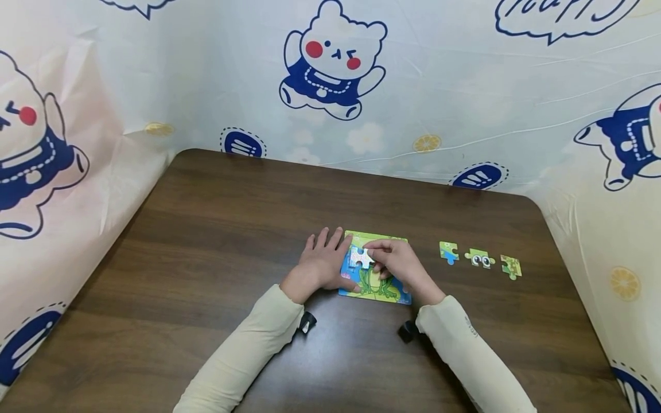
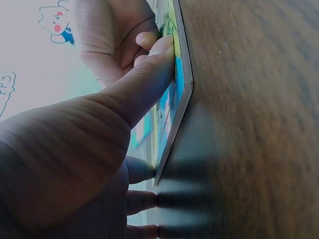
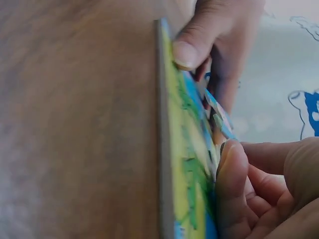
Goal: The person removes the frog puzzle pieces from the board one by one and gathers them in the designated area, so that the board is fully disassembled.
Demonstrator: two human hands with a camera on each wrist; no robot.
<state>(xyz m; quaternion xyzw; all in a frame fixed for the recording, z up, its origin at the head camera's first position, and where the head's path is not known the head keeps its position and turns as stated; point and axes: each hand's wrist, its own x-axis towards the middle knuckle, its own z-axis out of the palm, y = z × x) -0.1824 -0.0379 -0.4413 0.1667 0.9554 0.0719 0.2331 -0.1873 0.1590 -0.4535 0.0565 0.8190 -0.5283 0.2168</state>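
Note:
A frog jigsaw board [image 1: 382, 291] lies on the table, with a green border and blue around the frog's legs. My left hand [image 1: 321, 268] is spread at its left side. In the left wrist view the thumb [image 2: 149, 62] presses on the board's near edge, while the other fingertips reach down beside its left edge. My right hand [image 1: 400, 263] pinches a pale blue jigsaw piece [image 1: 360, 257] between thumb and finger over the board's upper left part. In the right wrist view this piece [image 3: 219, 113] stands tilted above the board's surface.
To the right of the board, three loose jigsaw pieces lie in a row: a green and blue one [image 1: 448, 252], one with frog eyes [image 1: 480, 259] and a green patterned one [image 1: 511, 267]. A printed cloth [image 1: 444, 74] hangs around the brown table [image 1: 206, 229].

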